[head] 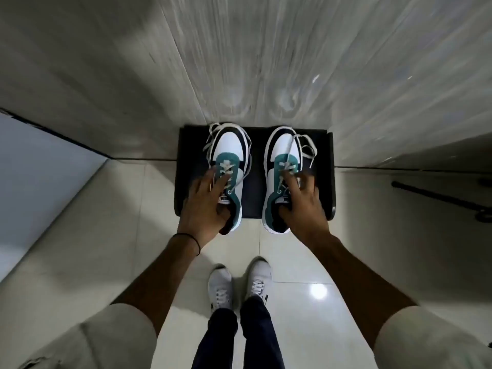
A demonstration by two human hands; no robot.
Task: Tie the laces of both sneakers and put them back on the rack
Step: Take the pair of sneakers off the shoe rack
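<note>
Here my left hand grips the left sneaker, my right hand the right sneaker, thumbs seemingly inside, laces loose beyond my fingers.

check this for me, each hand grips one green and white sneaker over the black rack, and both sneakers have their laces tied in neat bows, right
Not quite. The laces are untied: in the head view they trail loose around the toes of the left sneaker and the right sneaker. The rest holds: the left hand and right hand each grip one sneaker over the black rack.
</note>
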